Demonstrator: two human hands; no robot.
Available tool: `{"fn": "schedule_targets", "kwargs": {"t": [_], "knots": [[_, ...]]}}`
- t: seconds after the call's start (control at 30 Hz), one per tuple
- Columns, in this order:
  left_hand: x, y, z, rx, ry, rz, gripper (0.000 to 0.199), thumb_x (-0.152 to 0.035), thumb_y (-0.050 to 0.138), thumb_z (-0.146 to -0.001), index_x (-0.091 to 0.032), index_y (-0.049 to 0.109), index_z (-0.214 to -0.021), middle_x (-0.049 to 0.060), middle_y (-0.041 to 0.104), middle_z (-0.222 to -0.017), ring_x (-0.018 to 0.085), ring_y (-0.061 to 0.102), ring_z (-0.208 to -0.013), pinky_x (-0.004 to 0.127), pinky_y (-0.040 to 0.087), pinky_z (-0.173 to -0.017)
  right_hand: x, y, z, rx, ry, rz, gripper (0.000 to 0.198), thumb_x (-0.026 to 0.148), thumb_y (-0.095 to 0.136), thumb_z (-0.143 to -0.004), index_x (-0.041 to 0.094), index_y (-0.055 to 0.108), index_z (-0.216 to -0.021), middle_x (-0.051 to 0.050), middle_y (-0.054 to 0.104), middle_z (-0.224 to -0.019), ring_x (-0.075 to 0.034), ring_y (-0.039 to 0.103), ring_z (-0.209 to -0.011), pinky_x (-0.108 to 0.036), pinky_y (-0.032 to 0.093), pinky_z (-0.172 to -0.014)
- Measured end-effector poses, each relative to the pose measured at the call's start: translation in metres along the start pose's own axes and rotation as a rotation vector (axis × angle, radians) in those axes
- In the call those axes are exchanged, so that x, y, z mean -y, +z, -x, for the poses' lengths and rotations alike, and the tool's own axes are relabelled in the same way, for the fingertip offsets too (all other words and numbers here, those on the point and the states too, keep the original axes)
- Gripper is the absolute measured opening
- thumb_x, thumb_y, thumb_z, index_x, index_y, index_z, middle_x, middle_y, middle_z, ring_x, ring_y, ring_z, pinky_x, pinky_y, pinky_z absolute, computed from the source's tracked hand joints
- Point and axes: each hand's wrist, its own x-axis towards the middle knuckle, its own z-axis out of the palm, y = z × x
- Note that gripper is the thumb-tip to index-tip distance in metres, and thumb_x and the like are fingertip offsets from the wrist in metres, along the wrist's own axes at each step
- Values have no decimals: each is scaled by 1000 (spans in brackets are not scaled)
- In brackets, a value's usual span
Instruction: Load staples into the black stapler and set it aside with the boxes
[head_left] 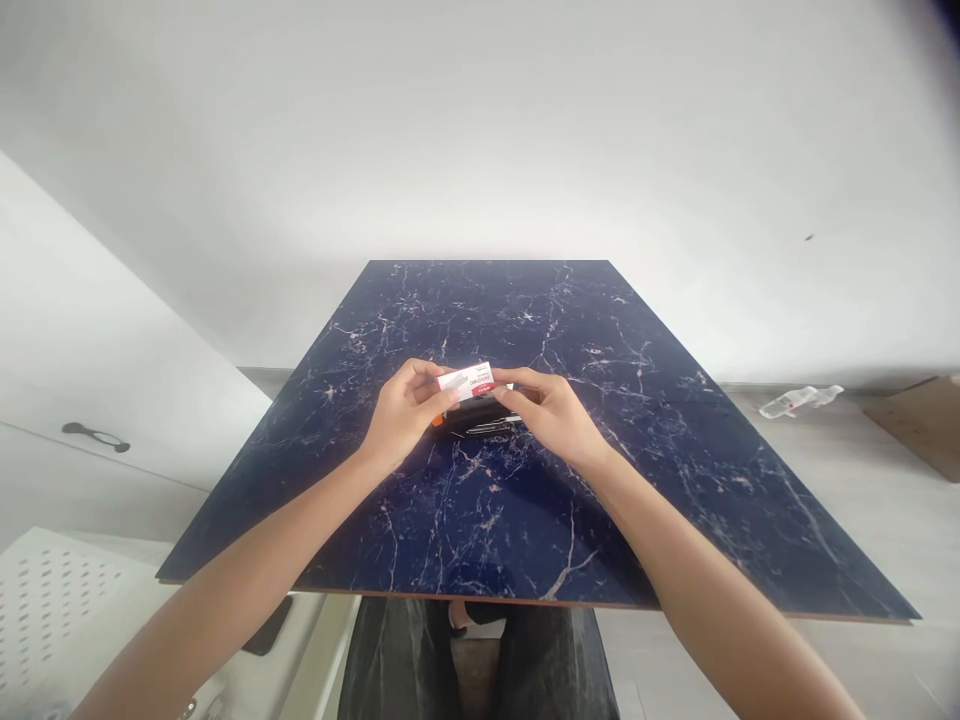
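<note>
The small white-and-red box point(471, 380) is sitting at the centre of the frame, and we are holding it slightly tilted, gripping it at both ends. At the far left of the frame, a white cabinet front is carrying a dark handle point(96, 437). In the lower left, a white perforated panel point(56, 600) is showing, and a dark flat object point(268, 628) is lying to its right, partly hidden behind our forearm.

Coming in from the lower left, our left hand point(407, 412) is pinching the box's left end, its thumb and fingers closing narrowly on the cardboard. An orange patch point(437, 421) is peeping out just below that thumb. Under the box, near the centre, a black item point(484, 416) with a shiny metal strip is showing above the blue marbled table point(480, 530); we are unable to tell what it is. Below, at the bottom centre, dark trousers point(401, 660) are covering our 2 legs.

Right of centre, our right hand point(551, 412) is pinching the box's other end, thumb and fingers narrow around it. At the right of the frame, a clear bottle point(801, 402) is lying near a brown carton point(919, 425).
</note>
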Motion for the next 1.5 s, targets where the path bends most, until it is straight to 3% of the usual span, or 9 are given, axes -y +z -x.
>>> {"fn": "schedule_targets", "kwargs": {"t": [0.1, 0.23, 0.43, 0.53, 0.73, 0.93, 1.07, 1.27, 1.5], "knots": [[0, -2, -2, -12, -1, -13, 36, -37, 86, -75, -21, 63, -97, 9, 72, -118, 29, 70, -111, 36, 66, -76, 1, -7, -2, 60, 64, -95, 38, 34, 59, -91, 30, 70, -127, -5, 72, -123, -22, 68, -93, -38, 54, -79], [-5, -12, -8, -20, -24, -25, 33, -37, 84, -76, -21, 69, -100, 10, 72, -116, 27, 71, -106, 32, 65, -71, -16, -28, -11, -85, 189, -281, 34, 22, 60, -82, 21, 70, -115, -14, 69, -128, -26, 70, -99, -38, 57, -76], [-20, -11, 7, 548, -68, -151, 27, -34, 82, -76, -21, 73, -98, 12, 71, -112, 24, 74, -84, 30, 61, -57, -38, -54, -19, -130, 142, -127, 20, 23, 66, -79, 21, 69, -99, -11, 73, -114, -26, 71, -98, -38, 56, -81], [-12, 4, 22, 672, 79, -376, 19, -35, 77, -82, -22, 72, -96, 8, 73, -96, 19, 71, -71, 29, 58, -59, -49, -54, -23, -123, 159, 123, 20, 30, 62, -82, 22, 70, -99, -5, 75, -97, -22, 70, -84, -38, 54, -81], [7, 16, 28, 622, 507, -831, 21, -36, 64, -93, -22, 73, -80, 6, 72, -83, 18, 66, -68, 28, 48, -60, -84, -48, -37, -215, 160, 217, 20, 16, 59, -76, 18, 71, -91, -7, 77, -100, -20, 72, -96, -38, 52, -95], [-1, -12, 9, 266, 567, -860, 20, -35, 62, -93, -24, 74, -81, 4, 75, -86, 14, 60, -60, 26, 42, -55, -81, -94, -32, -122, 129, 410, 41, 9, 52, -77, 20, 73, -111, -8, 76, -113, -24, 69, -109, -45, 49, -103], [-1, -29, -5, 118, 558, -860, 20, -35, 59, -94, -23, 74, -87, 5, 73, -91, 16, 61, -69, 29, 48, -68, -72, -120, -18, 98, 93, 522, 48, 13, 59, -78, 26, 73, -122, -6, 69, -132, -29, 63, -122, -46, 50, -103], [3, -34, -14, 443, 420, -927, 48, -49, 66, -89, -25, 65, -130, 11, 66, -128, 31, 58, -117, 45, 47, -99, -72, -107, -16, 111, 74, 683, 22, 33, 65, -85, 27, 79, -102, -4, 78, -103, -26, 72, -94, -44, 54, -94], [11, -30, -12, 560, 156, -1039, 60, -50, 65, -89, -29, 54, -145, 11, 65, -118, 31, 59, -106, 45, 52, -85, -44, -91, -9, 88, 18, 563, 22, 40, 65, -87, 27, 77, -99, -3, 78, -101, -23, 72, -89, -37, 58, -83]]}}
